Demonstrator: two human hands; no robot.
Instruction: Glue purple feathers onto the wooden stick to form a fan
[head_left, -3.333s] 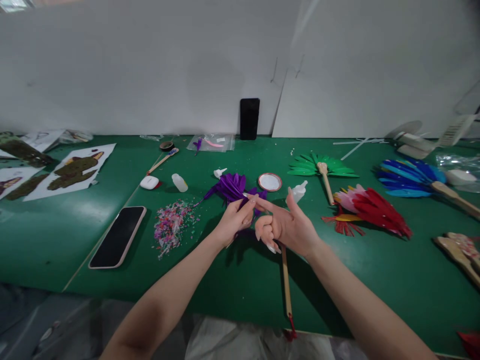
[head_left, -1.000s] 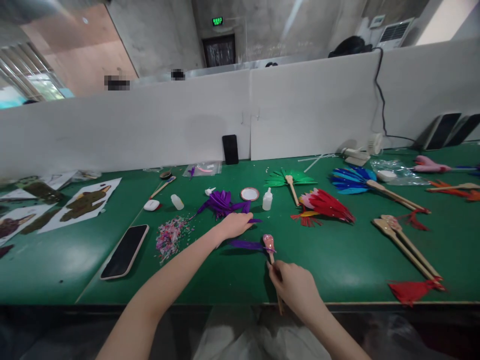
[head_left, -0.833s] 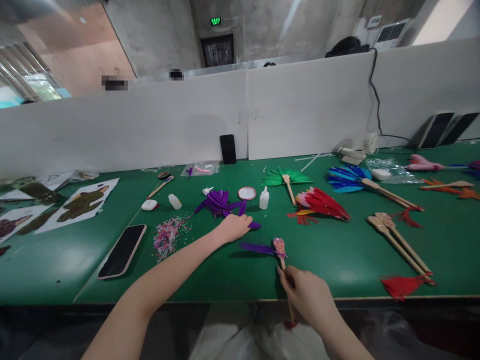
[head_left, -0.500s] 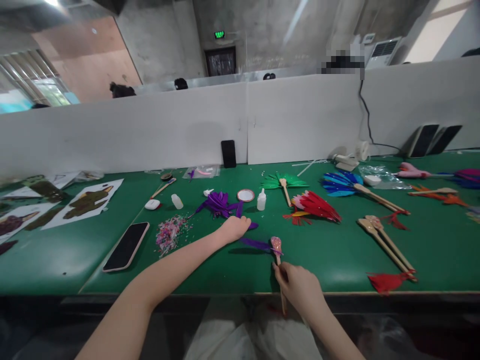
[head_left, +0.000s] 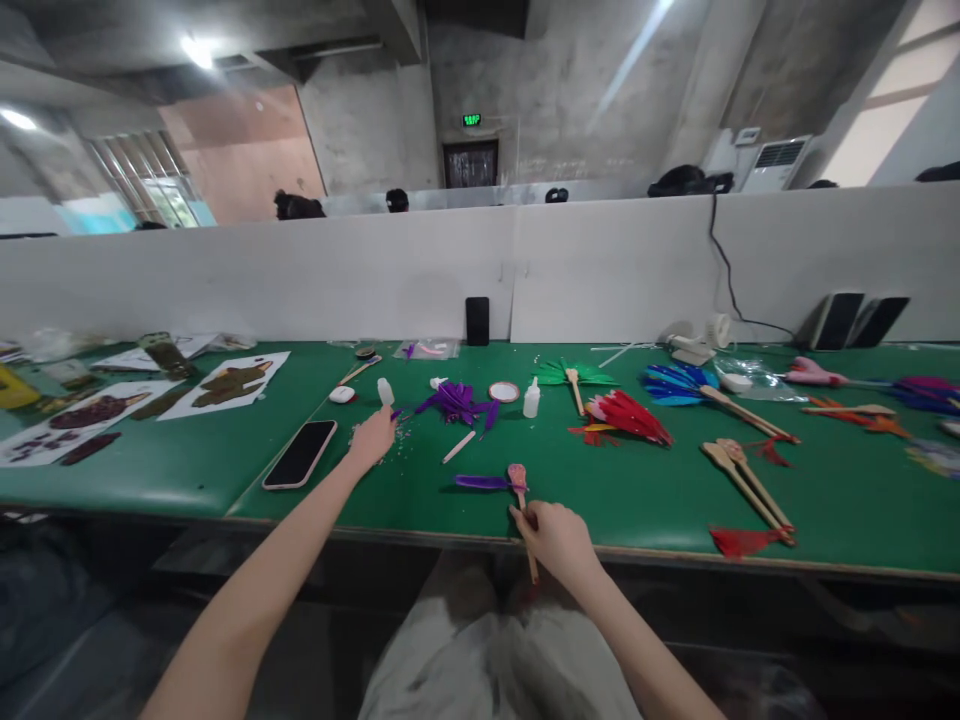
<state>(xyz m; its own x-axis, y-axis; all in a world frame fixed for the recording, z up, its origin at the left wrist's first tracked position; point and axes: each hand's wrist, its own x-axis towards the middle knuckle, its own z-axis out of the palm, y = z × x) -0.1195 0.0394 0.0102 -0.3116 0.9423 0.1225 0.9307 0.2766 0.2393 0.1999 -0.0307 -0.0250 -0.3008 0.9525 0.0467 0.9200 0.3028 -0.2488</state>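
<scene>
My right hand (head_left: 559, 535) grips a wooden stick (head_left: 523, 508) near the table's front edge. Its wide, pink-sequinned head (head_left: 517, 476) points away from me, with a purple feather (head_left: 481, 482) sticking out to the left. My left hand (head_left: 373, 437) is over the scattered sequins (head_left: 400, 436), fingers closed together. A purple bit (head_left: 397, 414) shows at its fingertips, just below a small white bottle (head_left: 385, 391); whether the fingers hold anything is hidden. To the right lie a bunch of purple feathers (head_left: 455, 402) and a pale pink stick (head_left: 458, 447).
A phone (head_left: 300, 455) lies left of my left hand. Beyond are a round dish (head_left: 503, 392) and a dropper bottle (head_left: 531, 399). Red (head_left: 628, 417), green (head_left: 555, 373) and blue (head_left: 679, 386) feather pieces and wooden sticks (head_left: 750, 485) lie rightward. A white partition (head_left: 360, 285) stands behind.
My left hand has moved left from the purple feathers to the sequins, uncovering the pale pink stick. My right hand still holds the wooden stick. The view has tilted up.
</scene>
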